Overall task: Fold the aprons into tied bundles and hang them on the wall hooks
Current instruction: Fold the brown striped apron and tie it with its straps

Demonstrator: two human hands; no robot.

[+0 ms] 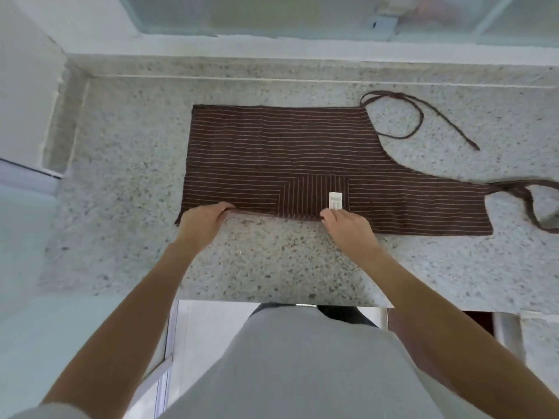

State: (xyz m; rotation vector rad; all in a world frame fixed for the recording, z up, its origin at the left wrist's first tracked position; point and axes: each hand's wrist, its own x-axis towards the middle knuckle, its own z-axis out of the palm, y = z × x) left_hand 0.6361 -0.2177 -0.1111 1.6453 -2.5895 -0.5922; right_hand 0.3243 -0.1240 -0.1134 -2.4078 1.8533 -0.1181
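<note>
Both hands, left hand (203,219) and right hand (348,225), pinch with curled fingers the near edge of the brown striped apron (281,152) lying flat on the speckled table (257,267), evidently mid-fold; next, likely lifting that edge evenly away.

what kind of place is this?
Likely a kitchen or utility room: a speckled stone counter, a frosted window behind it, and a brown striped apron spread flat for folding.
</note>
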